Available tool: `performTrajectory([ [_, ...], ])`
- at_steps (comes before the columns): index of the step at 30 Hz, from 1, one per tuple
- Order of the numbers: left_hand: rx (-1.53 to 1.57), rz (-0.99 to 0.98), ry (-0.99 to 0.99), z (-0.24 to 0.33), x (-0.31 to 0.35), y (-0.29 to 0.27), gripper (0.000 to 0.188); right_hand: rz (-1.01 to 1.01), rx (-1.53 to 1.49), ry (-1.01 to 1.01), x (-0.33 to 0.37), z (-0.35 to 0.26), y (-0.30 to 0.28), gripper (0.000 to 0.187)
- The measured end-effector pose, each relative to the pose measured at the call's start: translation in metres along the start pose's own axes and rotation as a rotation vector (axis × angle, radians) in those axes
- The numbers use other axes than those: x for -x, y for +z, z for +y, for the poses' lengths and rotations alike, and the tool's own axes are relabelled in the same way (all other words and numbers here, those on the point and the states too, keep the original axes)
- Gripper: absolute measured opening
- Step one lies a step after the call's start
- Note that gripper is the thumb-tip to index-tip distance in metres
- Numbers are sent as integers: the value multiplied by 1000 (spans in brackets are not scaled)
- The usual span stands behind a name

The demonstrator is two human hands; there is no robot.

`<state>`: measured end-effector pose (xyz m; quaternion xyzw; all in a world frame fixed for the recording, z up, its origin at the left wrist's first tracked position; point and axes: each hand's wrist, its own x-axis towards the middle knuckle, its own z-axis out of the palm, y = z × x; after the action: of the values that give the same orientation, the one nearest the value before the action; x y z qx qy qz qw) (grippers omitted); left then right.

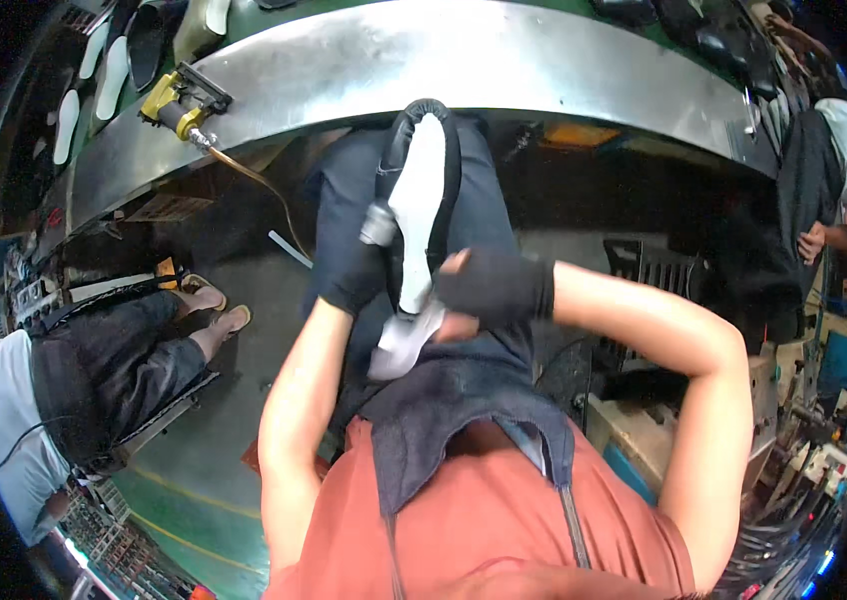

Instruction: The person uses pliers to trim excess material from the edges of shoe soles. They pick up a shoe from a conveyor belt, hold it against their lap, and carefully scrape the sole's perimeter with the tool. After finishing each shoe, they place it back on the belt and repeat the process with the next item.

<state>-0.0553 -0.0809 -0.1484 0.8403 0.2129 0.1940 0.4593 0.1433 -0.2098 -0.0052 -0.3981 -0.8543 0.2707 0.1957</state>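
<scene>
- Left hand (356, 272), darkly gloved, clasps the side of a black shoe (422, 195), as I watch remotely; the white underside faces up, reaching ahead of both hands.
- Right hand (492, 288) blurs at the shoe's near end; I cannot tell whether its fingers close on the pale piece (407, 347) beside them.
- Beyond both hands, a metal bench (504, 60) bears a yellow air tool (176, 108), ahead-left.
- Well left of the left hand, I see a co-worker (109, 385).
</scene>
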Motion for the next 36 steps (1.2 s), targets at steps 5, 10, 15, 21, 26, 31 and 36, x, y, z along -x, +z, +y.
performTrajectory([
  [5,652,315,-436,68,-31,4,45,67,-267,743,56,-17,-14,41],
  [10,143,321,-274,82,-35,17,39,10,-110,667,37,-34,-72,35],
  [15,395,0,-318,101,-40,-12,42,252,67,304,-1,-7,-72,33],
  [21,1052,152,-360,103,-39,-23,32,186,-347,935,49,-10,-55,43],
  [26,595,165,-327,86,-51,3,34,293,-348,862,35,-28,-59,34],
  [31,531,-72,-383,78,-32,-6,68,271,-6,432,12,5,-57,35],
  [36,475,-73,-268,97,0,-12,102,172,-151,857,39,0,-32,34],
])
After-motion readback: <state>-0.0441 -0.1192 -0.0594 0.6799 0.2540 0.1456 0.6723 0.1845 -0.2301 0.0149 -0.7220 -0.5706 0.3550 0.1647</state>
